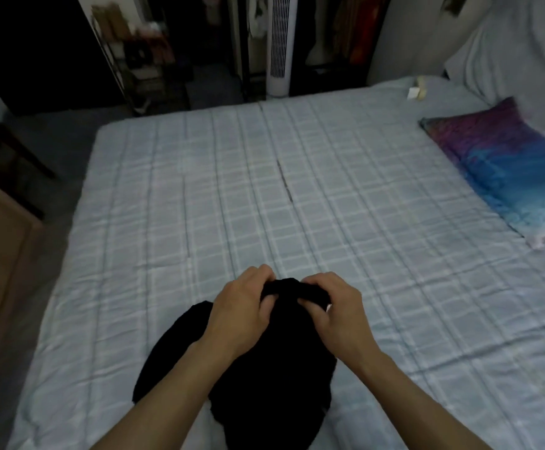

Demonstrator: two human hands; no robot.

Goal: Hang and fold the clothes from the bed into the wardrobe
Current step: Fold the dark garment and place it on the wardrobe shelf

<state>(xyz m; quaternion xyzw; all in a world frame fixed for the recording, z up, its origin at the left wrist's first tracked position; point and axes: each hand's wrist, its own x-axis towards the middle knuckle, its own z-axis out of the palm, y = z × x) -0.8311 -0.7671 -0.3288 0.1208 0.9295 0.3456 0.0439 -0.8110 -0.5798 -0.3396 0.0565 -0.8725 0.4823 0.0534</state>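
Both the left hand [243, 306] and the right hand [336, 306] pinched the bunched top edge of a soft, matte black garment [264, 384] hanging limp over the near edge of the plaid quilted bed [232, 190], apparently sorting it for folding, which next called for finding its seams.

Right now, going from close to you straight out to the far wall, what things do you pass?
Black garment → left hand and right hand gripping its far edge → checked bedsheet → white tower fan.
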